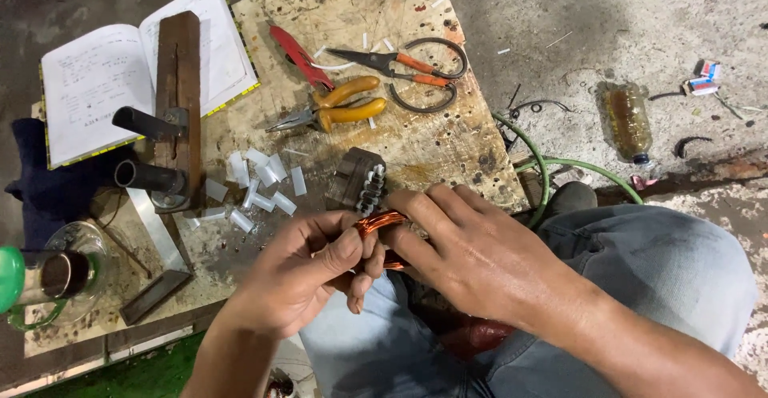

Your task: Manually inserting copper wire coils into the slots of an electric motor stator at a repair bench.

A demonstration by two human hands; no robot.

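1. Left hand [308, 274]: fingers curled, thumb pressed on top of a copper wire coil [379, 224]. Closed grip on the coil's left side.
2. Right hand [472, 254]: fingers bent over the coil's right side, covering most of it. Also gripping the coil; only a short arc of copper shows between the two hands.
3. Coil sits above the person's lap, at the near edge of the bench [448, 146], touching a small dark slotted metal core [358, 179] with white strips in its slots. Whether the wire is seated in the slots cannot be told.
4. Bench is a worn wooden board, stained and scratched.
5. Just left of the core: a scatter of small white sleeve pieces [260, 182], lying loose.
6. Further back on the bench: yellow-handled pliers [336, 108], a red-handled tool [300, 56] beside them, and scissors with orange grips [408, 66] to the right. All well apart from the hands.
7. Left part of the bench: a long wooden block [180, 86] with dark tubes fixed to it, lying partly over an open notebook [100, 86].
8. Far left edge: a glass jar [56, 278] on its side, green lid showing.
9. Floor to the right: a plastic bottle [628, 120] of yellowish liquid lying flat, and a green hose [576, 166] curving past the bench corner.
10. Person wears blue jeans [640, 262], seated with a knee raised at right.
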